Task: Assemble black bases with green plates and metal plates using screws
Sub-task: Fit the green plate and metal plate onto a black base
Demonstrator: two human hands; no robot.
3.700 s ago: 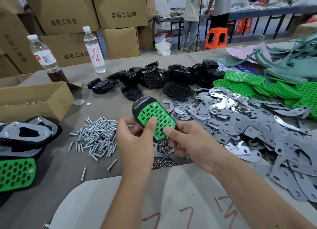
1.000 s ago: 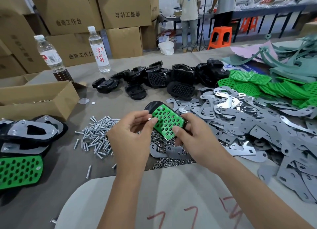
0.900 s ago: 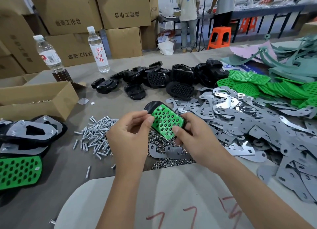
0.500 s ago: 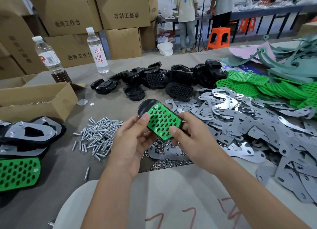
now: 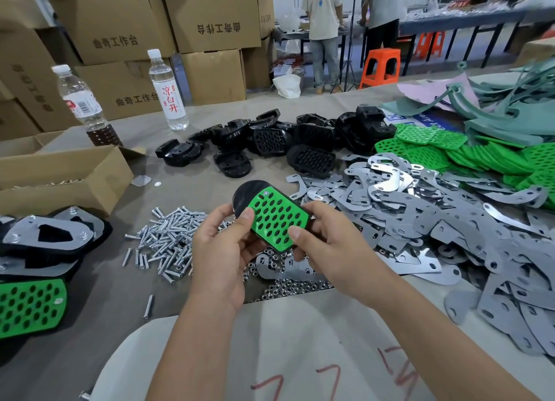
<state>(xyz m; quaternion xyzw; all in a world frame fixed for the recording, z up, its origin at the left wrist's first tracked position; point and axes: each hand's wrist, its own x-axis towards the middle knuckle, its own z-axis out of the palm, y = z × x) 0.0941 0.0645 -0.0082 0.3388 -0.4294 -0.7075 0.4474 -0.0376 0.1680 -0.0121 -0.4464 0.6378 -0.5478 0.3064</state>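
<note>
The black base [image 5: 244, 194] with a green plate [image 5: 277, 220] seated on it is held between both hands above the nuts; a screw head shows at the plate's far corner. The left hand [image 5: 223, 252] and right hand [image 5: 329, 247] both grip its edges, thumbs on the plate. Next probably comes another screw, from the screw pile [image 5: 168, 238] just left of the left hand.

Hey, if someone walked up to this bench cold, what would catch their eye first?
Most likely the bright green plate seated on a black base, held up by both hands, the left hand and the right hand, over the middle of the table. Next, the big heap of grey metal plates spreading to the right, and the pile of silver screws left of the hands.
</note>
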